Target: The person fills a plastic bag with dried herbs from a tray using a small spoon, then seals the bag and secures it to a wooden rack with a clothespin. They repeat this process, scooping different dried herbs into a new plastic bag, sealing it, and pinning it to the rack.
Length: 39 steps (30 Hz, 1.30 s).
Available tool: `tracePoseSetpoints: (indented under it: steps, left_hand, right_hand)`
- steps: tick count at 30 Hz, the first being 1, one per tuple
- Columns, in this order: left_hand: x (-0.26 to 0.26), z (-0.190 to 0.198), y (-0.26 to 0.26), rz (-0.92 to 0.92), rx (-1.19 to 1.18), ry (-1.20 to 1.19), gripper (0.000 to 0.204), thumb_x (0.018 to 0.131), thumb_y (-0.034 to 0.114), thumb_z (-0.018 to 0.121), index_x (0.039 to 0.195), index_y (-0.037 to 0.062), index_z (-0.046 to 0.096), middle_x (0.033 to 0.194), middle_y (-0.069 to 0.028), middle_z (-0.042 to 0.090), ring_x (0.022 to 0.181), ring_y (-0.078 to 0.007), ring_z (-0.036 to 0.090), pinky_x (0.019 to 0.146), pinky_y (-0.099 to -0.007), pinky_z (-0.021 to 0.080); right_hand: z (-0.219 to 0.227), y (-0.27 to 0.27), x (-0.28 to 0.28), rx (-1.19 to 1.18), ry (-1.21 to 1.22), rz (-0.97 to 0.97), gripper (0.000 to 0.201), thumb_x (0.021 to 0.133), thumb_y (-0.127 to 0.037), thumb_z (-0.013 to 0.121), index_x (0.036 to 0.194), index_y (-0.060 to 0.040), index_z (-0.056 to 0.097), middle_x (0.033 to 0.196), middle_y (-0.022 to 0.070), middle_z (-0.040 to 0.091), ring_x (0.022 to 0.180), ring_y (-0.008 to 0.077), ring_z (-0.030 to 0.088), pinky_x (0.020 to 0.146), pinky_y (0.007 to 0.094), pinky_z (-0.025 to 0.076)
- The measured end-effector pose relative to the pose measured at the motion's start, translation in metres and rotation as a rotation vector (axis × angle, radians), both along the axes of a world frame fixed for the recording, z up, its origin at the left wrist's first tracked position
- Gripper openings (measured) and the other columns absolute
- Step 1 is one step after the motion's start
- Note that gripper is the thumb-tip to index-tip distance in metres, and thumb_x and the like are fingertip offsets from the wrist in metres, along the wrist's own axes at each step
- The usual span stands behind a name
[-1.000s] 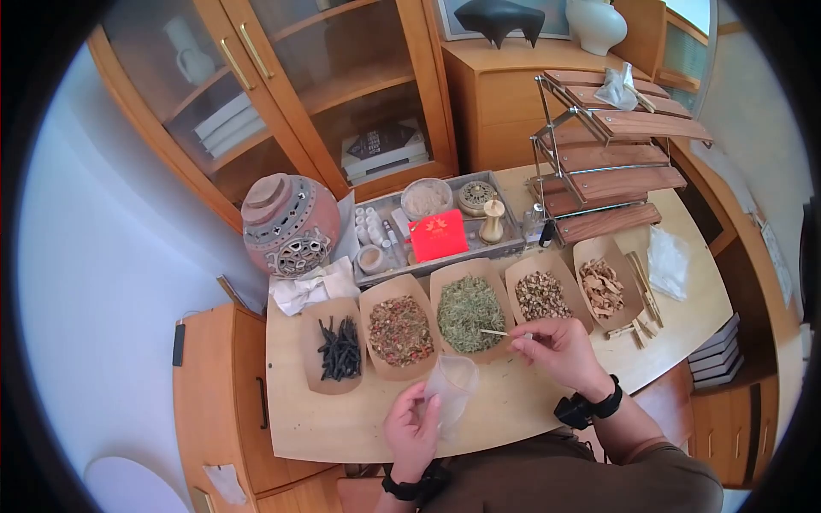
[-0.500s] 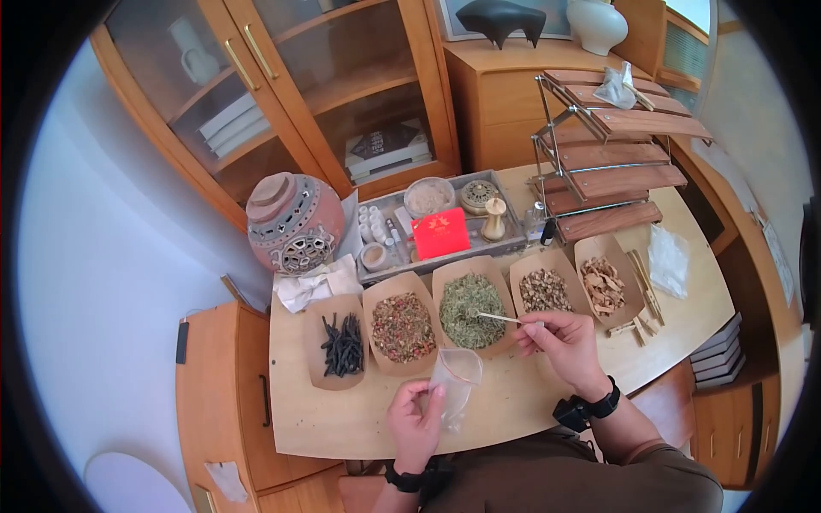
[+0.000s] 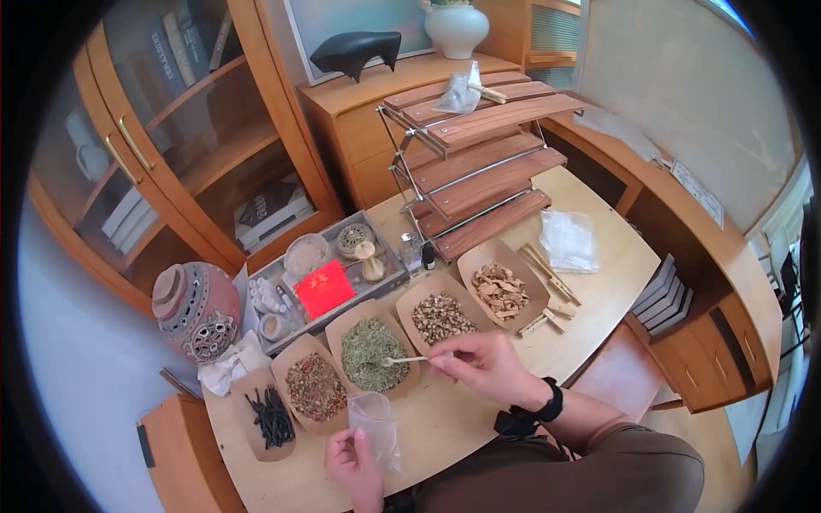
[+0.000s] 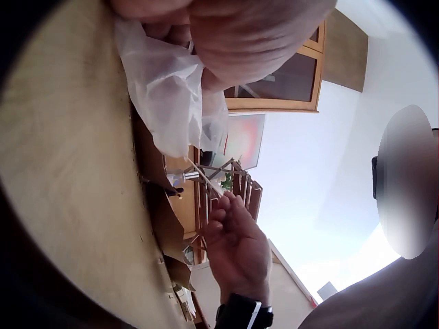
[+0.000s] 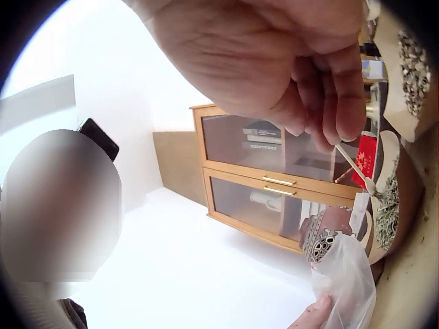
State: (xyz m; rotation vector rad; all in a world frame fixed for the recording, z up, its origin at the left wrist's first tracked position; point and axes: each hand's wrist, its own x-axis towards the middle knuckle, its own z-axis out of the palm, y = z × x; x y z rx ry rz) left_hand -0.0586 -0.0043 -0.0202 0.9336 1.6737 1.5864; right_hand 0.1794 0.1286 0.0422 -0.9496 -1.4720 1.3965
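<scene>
In the head view my right hand (image 3: 483, 368) pinches the thin handle of a small pale spoon (image 3: 409, 360). The spoon's bowl is down at the green dried herb (image 3: 369, 338), which fills the middle paper tray. My left hand (image 3: 352, 466) holds a translucent bag (image 3: 375, 419) by its side, mouth upward, in front of the trays. Thumb and fingertips meet on the spoon handle (image 5: 351, 162) in the right wrist view. From the left wrist, the bag (image 4: 168, 89) hangs beneath the left fingers, partly hidden by them.
Other paper trays hold black pods (image 3: 270, 419), a reddish herb mix (image 3: 316, 389), brown chopped pieces (image 3: 440, 318) and wood chips (image 3: 500, 291). Behind stand a grey tray (image 3: 395, 267) with a red packet (image 3: 325, 289), a pierced clay jar (image 3: 197, 312) and a slatted wooden rack (image 3: 487, 171).
The head view has swung right, so the table sits further left in it. The right hand has brought the spoon's bowl down to the green herb; the left hand still holds the bag.
</scene>
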Motion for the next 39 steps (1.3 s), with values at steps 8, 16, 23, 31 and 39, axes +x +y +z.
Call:
tracePoseSetpoints:
  steps: [8, 16, 23, 31, 39]
  left_hand:
    - [-0.006, -0.008, -0.016, -0.018, -0.012, 0.028, 0.012, 0.1, 0.003, 0.074, 0.109, -0.0025, 0.068, 0.094, -0.0047, 0.072, 0.084, -0.0071, 0.065, 0.073, -0.0227, 0.051]
    - [-0.002, -0.006, -0.012, -0.087, 0.085, 0.002, 0.011, 0.1, 0.001, 0.074, 0.108, -0.0042, 0.069, 0.098, -0.0063, 0.074, 0.087, -0.0076, 0.066, 0.075, -0.0237, 0.054]
    - [-0.003, -0.006, -0.013, -0.085, 0.065, -0.003, 0.01, 0.101, 0.001, 0.072, 0.108, -0.0043, 0.069, 0.097, -0.006, 0.074, 0.086, -0.0072, 0.066, 0.076, -0.0235, 0.053]
    - [-0.001, -0.003, -0.014, -0.058, 0.019, 0.07, 0.01, 0.101, 0.002, 0.072, 0.109, -0.0051, 0.071, 0.101, -0.009, 0.074, 0.091, -0.0103, 0.068, 0.081, -0.0251, 0.054]
    - [-0.001, -0.007, -0.013, -0.058, 0.052, 0.097, 0.011, 0.1, 0.002, 0.073, 0.109, -0.0051, 0.071, 0.1, -0.0104, 0.074, 0.089, -0.0124, 0.069, 0.081, -0.0259, 0.055]
  right_hand:
    - [0.008, -0.013, -0.004, 0.367, -0.307, 0.003, 0.012, 0.097, -0.011, 0.078, 0.104, -0.0016, 0.08, 0.084, 0.0112, 0.077, 0.072, 0.0157, 0.073, 0.062, 0.0284, 0.057]
    - [-0.032, -0.026, -0.03, 0.182, -0.293, -0.031, 0.021, 0.095, -0.006, 0.079, 0.115, 0.0006, 0.08, 0.087, 0.0107, 0.077, 0.071, 0.0106, 0.07, 0.062, 0.0254, 0.055]
    - [-0.042, -0.023, -0.031, -0.089, 0.04, -0.052, 0.023, 0.1, 0.0, 0.072, 0.123, 0.0048, 0.076, 0.099, 0.0086, 0.079, 0.084, 0.0105, 0.073, 0.075, 0.0253, 0.061]
    - [-0.033, -0.022, -0.022, -0.081, 0.144, -0.048, 0.021, 0.101, 0.003, 0.07, 0.122, 0.005, 0.075, 0.098, 0.012, 0.079, 0.085, 0.0137, 0.075, 0.077, 0.028, 0.064]
    - [-0.01, -0.025, -0.006, 0.129, -0.114, -0.053, 0.009, 0.098, -0.002, 0.073, 0.104, 0.0025, 0.079, 0.085, 0.0095, 0.078, 0.072, 0.0119, 0.072, 0.065, 0.0242, 0.057]
